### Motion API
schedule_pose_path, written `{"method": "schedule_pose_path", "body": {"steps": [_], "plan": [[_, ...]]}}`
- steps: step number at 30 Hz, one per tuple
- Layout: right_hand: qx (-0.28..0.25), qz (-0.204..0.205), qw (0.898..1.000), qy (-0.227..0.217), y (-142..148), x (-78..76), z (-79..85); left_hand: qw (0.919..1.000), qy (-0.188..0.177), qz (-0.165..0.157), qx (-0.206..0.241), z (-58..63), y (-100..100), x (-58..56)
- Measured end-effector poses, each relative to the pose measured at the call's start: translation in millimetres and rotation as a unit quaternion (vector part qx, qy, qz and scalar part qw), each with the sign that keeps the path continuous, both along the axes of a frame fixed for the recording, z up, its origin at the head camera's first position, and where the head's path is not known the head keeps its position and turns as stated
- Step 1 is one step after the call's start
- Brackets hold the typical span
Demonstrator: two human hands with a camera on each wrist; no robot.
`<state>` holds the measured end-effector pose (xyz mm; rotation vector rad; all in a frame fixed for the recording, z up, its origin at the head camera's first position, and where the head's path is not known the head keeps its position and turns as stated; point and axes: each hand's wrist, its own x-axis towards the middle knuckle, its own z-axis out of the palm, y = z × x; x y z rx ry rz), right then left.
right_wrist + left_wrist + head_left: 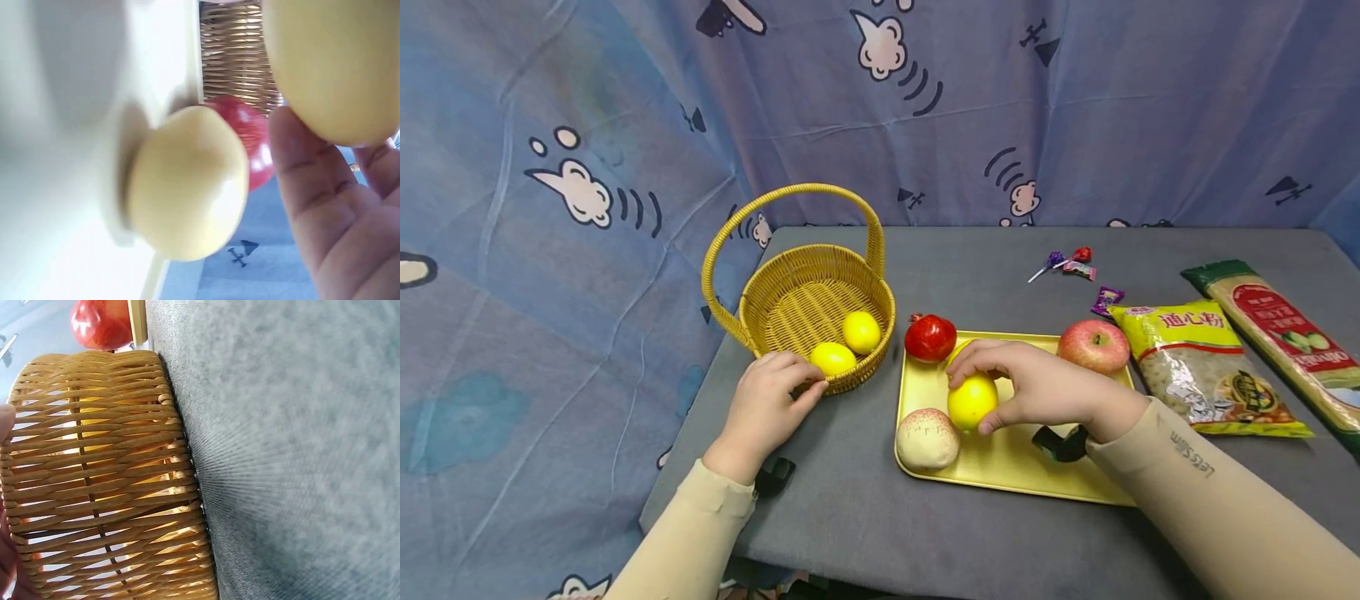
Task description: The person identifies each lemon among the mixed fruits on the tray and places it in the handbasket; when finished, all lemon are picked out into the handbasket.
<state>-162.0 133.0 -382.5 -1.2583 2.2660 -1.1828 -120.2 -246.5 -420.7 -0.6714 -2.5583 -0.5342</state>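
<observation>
My right hand (1030, 385) grips a yellow lemon (972, 403) over the yellow tray (1000, 477); the right wrist view shows it lifted clear of the tray. Behind it a second lemon (187, 184) lies on the tray, mostly covered by my fingers in the head view. My left hand (772, 402) holds the near rim of the wicker basket (797, 312), fingers over the edge. Two lemons (842, 344) lie inside the basket. Through the weave (100, 487) some yellow shows in the left wrist view.
Also on the tray are a red pomegranate (930, 337), a peach (927, 439) and an apple (1093, 347). To the right lie a pasta bag (1206, 367) and a long noodle pack (1285, 333). Wrapped candies (1078, 269) and lollipops lie behind. A patterned curtain (955, 108) hangs at the back.
</observation>
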Motion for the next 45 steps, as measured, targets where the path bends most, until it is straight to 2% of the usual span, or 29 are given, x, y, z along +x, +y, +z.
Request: {"method": "schedule_pose_path", "body": {"steps": [5, 13, 18, 25, 29, 32, 40, 45], "plan": [[0.001, -0.010, 1.000, 0.020, -14.9, -10.5, 15.6, 1.0000, -0.001, -0.001, 0.002, -0.8, -1.3, 0.2], [0.002, -0.020, 1.000, 0.020, -47.5, -27.5, 37.6, 1.0000, -0.007, -0.001, -0.002, 0.2, -1.7, 0.1], [0.000, -0.029, 0.999, 0.032, -73.0, -40.1, 51.3, 1.0000, -0.001, -0.004, -0.005, 2.1, -3.0, -0.3], [-0.018, -0.025, 0.999, 0.024, -113.1, -54.7, 65.8, 0.9999, -0.005, -0.003, -0.016, 4.8, -5.3, -1.1], [-0.011, -0.034, 0.999, 0.034, -132.2, -63.2, 68.3, 0.9995, -0.016, -0.009, -0.025, 7.4, -4.6, -4.0], [-0.006, -0.041, 0.999, 0.026, -145.3, -69.9, 69.1, 0.9992, -0.022, -0.011, -0.032, 9.5, -4.5, -5.5], [-0.009, -0.067, 0.995, -0.069, -181.8, -89.7, 66.3, 0.9983, -0.022, -0.010, -0.053, 11.4, -6.7, -5.8], [0.002, -0.076, 0.994, -0.079, -202.6, -104.9, 54.7, 0.9980, -0.021, -0.015, -0.058, 8.8, -8.6, -7.2]]}}
